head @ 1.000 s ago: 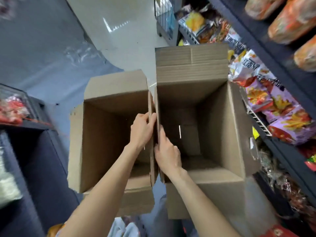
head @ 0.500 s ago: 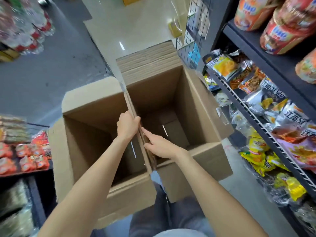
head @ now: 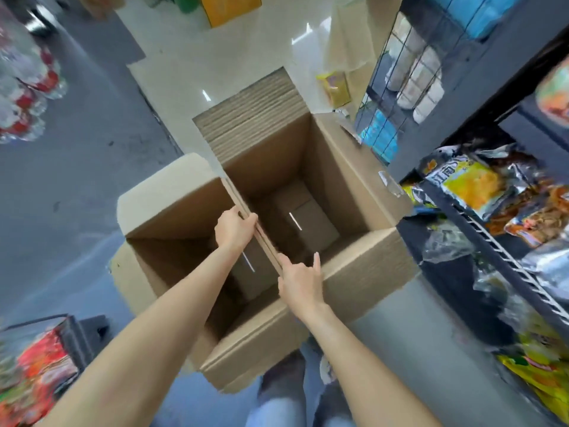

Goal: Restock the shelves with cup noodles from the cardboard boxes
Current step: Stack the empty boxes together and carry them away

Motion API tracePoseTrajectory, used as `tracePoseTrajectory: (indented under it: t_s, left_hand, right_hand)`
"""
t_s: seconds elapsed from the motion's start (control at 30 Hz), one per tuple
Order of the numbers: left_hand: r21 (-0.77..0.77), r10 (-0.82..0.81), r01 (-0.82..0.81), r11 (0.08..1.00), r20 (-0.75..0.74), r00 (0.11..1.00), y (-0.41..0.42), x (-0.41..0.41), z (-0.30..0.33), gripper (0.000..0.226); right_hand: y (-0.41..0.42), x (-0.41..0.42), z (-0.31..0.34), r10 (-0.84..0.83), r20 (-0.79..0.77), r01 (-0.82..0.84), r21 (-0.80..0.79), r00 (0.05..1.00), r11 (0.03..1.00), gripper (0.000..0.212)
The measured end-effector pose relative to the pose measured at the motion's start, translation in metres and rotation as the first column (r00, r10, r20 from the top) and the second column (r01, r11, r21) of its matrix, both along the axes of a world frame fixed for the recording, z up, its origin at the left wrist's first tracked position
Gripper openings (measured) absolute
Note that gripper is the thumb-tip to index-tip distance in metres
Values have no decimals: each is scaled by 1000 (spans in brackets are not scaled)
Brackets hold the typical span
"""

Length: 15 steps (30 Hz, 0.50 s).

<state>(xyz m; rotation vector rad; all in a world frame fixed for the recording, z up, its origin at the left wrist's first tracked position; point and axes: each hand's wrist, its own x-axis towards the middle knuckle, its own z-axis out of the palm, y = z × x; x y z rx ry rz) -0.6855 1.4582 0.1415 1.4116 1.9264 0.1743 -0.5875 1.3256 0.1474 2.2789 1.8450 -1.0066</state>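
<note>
Two open cardboard boxes sit side by side at frame centre, left box [head: 172,229] and right box [head: 348,192]. Left hand [head: 235,228] grips their touching walls; right hand [head: 300,283] pinches them nearer. Snack shelves [head: 492,229] fill the right; a blurred cup noodle [head: 554,97] sits upper right.

Snack bags [head: 480,186] on wire rack [head: 505,257], bottled drinks [head: 24,94] at left, yellow box [head: 229,7] on floor [head: 77,149]
</note>
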Motion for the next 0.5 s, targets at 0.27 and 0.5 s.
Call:
tracePoseTrajectory:
  t_s: [0.27, 0.5]
  left_hand:
    - [-85, 4, 2, 996, 74, 997, 149, 41, -115, 37]
    - [-135, 100, -77, 988, 168, 981, 243, 69, -175, 47]
  right_hand:
    - [144, 22, -126, -159, -7, 159, -51, 987, 986, 50]
    - [232, 46, -193, -223, 8, 222, 65, 975, 973, 50]
